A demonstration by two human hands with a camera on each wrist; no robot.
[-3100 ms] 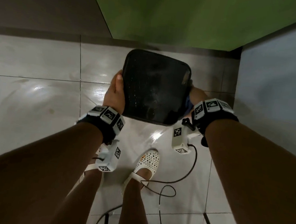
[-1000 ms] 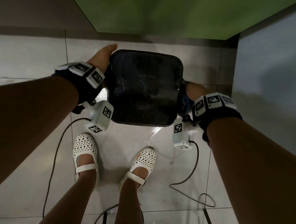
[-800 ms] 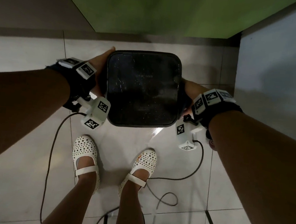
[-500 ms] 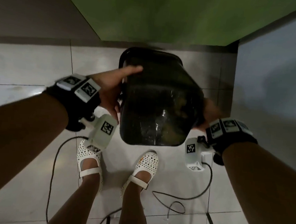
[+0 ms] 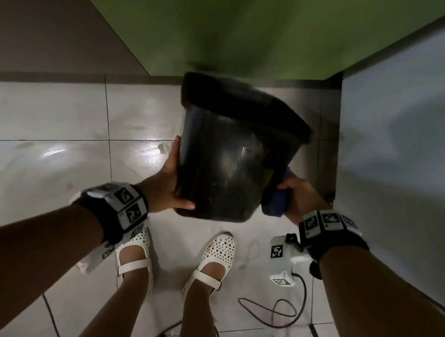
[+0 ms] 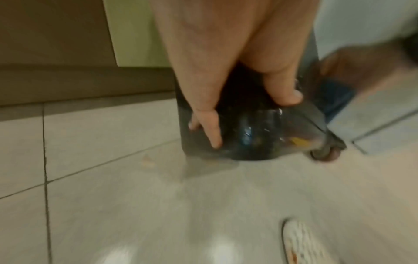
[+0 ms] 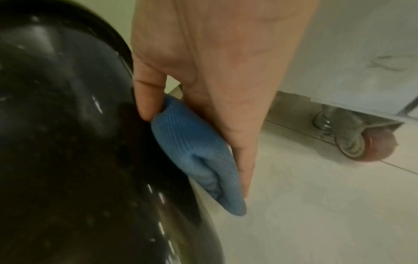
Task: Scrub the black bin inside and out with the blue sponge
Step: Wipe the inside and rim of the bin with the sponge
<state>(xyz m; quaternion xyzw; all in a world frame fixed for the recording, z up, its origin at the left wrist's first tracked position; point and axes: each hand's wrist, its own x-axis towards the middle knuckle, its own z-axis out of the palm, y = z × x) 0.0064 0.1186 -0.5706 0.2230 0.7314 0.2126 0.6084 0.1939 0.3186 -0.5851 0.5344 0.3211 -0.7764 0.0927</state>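
The black bin (image 5: 232, 164) sits at the centre of the head view, held in the air above the tiled floor (image 5: 54, 157) and tipped so that its rimmed mouth points toward the upper part of the frame and its closed base toward the person; the left hand (image 5: 167, 182) grips the bin's lower left corner, thumb across the base and fingers (image 6: 208, 125) spread along the side wall; the right hand (image 5: 299, 194) holds the blue sponge (image 5: 276, 200) at the bin's lower right edge, thumb and fingers (image 7: 244, 157) clamped on it, its ribbed face touching the glossy wall in the right wrist view. The step in hand appears to be the outside scrub, with the sponge on the side wall near the base; whether the inside is done cannot be told, since the mouth faces away. The next move likely calls for firm strokes of the sponge along the wall while the left hand braces the bin against the push; the wet-looking plastic may slip, so that grip should stay snug. A caster wheel (image 7: 361, 144) stands on the floor at the right.
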